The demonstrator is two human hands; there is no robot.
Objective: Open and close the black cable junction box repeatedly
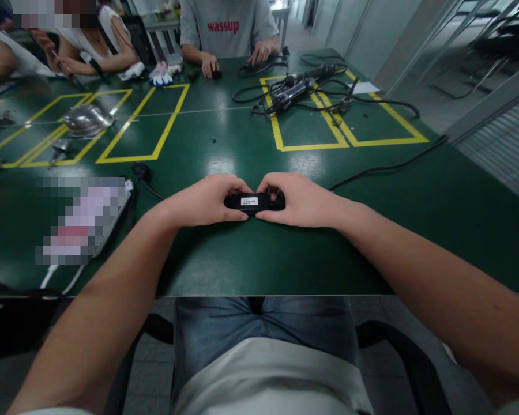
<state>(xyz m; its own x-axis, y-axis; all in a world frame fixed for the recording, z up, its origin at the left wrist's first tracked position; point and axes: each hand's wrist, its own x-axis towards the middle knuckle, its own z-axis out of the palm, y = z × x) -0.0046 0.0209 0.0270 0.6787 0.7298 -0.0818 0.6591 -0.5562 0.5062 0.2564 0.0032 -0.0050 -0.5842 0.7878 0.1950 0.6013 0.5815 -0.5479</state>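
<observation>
A small, long black device with a white printed label [249, 202] lies level between my two hands, just over or on the green table. My left hand [203, 200] closes on its left end, thumb at the near side and fingers at the far side. Its right end sits in the same kind of grip in my right hand [300, 199]. The fingertips of both hands almost meet at the middle. Behind my left wrist runs a cord with a black plug [142, 171]. A black cable [384, 168] leads off to the right from behind my right hand.
Left of my arm lies a phone-like slab [86, 222], blurred out, with white cables. Yellow tape frames [130, 157] mark the table [225, 259]. Farther off are a shiny metal part [89, 121], a cabled tool [294, 92] and gloves [161, 75]. Other people sit across the table.
</observation>
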